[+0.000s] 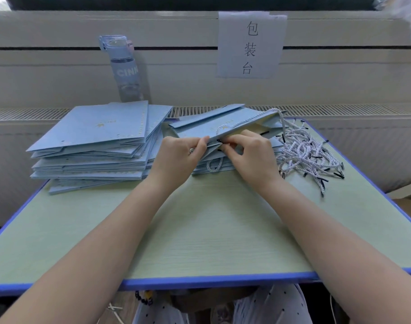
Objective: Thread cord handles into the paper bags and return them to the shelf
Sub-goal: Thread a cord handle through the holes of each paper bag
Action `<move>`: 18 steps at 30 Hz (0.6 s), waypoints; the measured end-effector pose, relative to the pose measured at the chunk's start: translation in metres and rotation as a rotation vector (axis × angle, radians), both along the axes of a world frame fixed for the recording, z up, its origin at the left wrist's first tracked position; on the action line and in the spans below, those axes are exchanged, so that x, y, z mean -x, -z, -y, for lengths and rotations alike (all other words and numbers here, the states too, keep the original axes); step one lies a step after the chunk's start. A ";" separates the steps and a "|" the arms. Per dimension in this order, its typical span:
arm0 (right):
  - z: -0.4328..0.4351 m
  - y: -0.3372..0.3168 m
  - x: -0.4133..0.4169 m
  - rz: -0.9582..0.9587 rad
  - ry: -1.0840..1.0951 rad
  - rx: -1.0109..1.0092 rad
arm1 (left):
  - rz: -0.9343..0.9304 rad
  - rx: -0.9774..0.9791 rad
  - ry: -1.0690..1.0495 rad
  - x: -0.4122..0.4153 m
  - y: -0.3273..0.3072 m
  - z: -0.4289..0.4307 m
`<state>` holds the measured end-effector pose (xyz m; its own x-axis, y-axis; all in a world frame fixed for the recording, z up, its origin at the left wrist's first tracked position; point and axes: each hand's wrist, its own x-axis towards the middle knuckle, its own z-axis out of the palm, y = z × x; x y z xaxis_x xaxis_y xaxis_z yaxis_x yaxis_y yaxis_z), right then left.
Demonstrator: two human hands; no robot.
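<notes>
Sitting just above the middle of the frame, the pale blue paper bag lies flattish on a short stack of bags, its near edge lifted between both hands. The left hand pinches that edge with thumb and curled fingers. The right hand is curled too, fingertips squeezed on a cord with a black tip, right at the bag's edge and almost touching the left thumb. A loose pile of white cords sprawls to the right. A taller stack of flat bags sits at left on the green table. A water bottle stands at upper left, with a paper sign at upper right.
</notes>
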<state>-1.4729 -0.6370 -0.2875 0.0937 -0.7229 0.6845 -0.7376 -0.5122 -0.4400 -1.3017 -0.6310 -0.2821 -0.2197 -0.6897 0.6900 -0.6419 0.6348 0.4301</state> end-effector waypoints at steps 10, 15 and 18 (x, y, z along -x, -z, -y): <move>0.004 0.002 -0.001 -0.024 -0.008 -0.082 | 0.010 -0.059 -0.008 0.003 0.001 0.001; -0.002 -0.002 -0.002 -0.009 -0.007 -0.126 | -0.013 -0.067 -0.020 0.001 0.001 0.002; -0.003 -0.004 0.001 0.012 -0.023 -0.129 | -0.028 -0.089 -0.019 -0.007 0.002 0.006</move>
